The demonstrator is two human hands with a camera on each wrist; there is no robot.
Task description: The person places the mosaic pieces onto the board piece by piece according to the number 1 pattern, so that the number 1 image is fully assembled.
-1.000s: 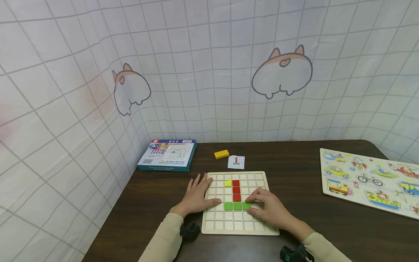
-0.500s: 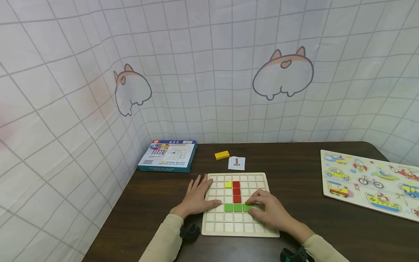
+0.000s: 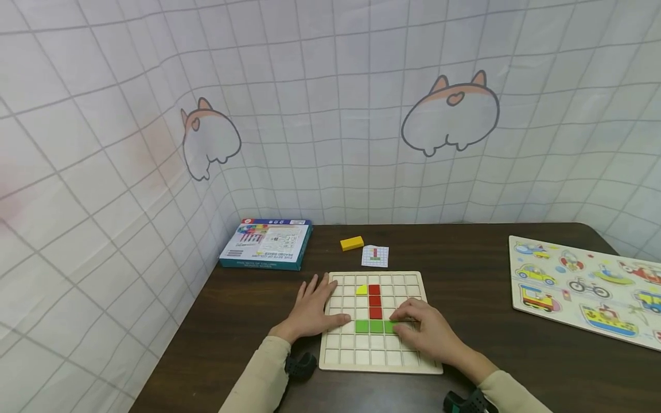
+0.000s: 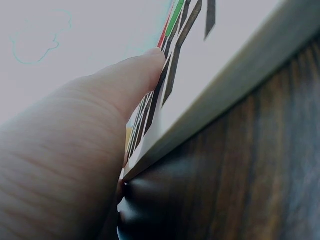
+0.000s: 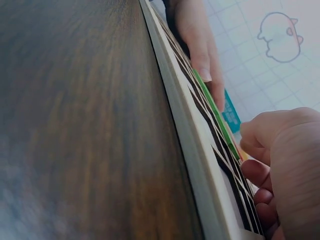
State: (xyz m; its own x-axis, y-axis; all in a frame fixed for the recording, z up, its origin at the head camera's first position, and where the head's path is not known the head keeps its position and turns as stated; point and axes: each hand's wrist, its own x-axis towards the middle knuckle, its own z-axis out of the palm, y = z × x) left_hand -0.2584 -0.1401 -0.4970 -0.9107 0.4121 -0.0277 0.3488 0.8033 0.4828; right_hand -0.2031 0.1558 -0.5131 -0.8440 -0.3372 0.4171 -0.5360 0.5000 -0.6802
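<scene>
A pale wooden grid board (image 3: 356, 358) lies on the table. Set in it are a column of red tiles (image 3: 374, 301), a row of green tiles (image 3: 369, 326) below and a yellow tile (image 3: 361, 290) with one cut corner beside the top red one. My left hand (image 3: 308, 310) rests spread on the board's left edge, its thumb reaching inward over the cells. With curled fingers my right hand (image 3: 426, 330) pinches the rightmost green tile (image 3: 389, 326) at the row's end; its fingertips partly cover that tile. In the right wrist view, the green tiles (image 5: 215, 110) run toward the right thumb.
Beyond the board lie a yellow block (image 3: 352, 244) and a small card (image 3: 374, 256) printed with a coloured grid pattern. A flat box (image 3: 268, 245) sits at the back left. At right is a vehicle puzzle board (image 3: 583, 287). A white gridded curtain (image 3: 320, 115) hangs behind the dark table.
The head view has shifted slightly. Both hands and the tiles keep practically the same places on the board.
</scene>
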